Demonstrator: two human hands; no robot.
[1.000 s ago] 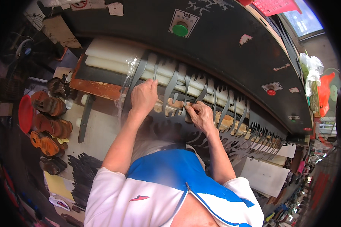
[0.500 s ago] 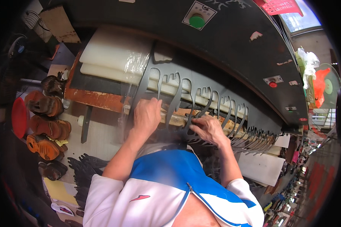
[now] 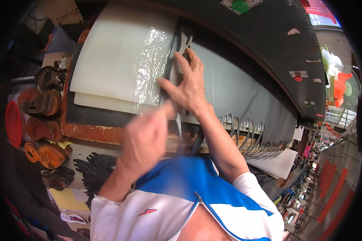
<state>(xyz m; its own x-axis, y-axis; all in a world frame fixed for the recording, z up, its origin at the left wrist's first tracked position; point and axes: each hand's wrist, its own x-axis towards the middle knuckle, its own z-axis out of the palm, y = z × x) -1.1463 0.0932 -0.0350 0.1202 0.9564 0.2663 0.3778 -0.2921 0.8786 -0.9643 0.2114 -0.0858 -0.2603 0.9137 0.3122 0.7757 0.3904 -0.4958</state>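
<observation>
My right hand [image 3: 188,82] reaches forward with thumb and fingers spread. It rests on the left edge of a dark grey sheet [image 3: 233,76], over a narrow slotted strip [image 3: 185,37] whose far end shows beyond the fingertips. My left hand [image 3: 147,138] is smeared by motion near the front edge, beside the near end of a dark strip; whether its fingers hold it cannot be made out. To the left lie stacked whitish boards [image 3: 112,60], a shiny clear film on their right part. Several curved strips with pronged ends [image 3: 245,130] hang at the sheet's near edge.
A dark machine beam [image 3: 269,44] with a green button [image 3: 240,6] and a red button [image 3: 297,78] spans the far side. Brown shoe-shaped pieces [image 3: 46,154] and a red round stool [image 3: 14,123] stand left. Black cut pieces [image 3: 94,172] are heaped lower left.
My right hand has moved forward and left onto the strip. My left hand has dropped nearer to me. The sheet with its strips has shifted; more of the white boards shows.
</observation>
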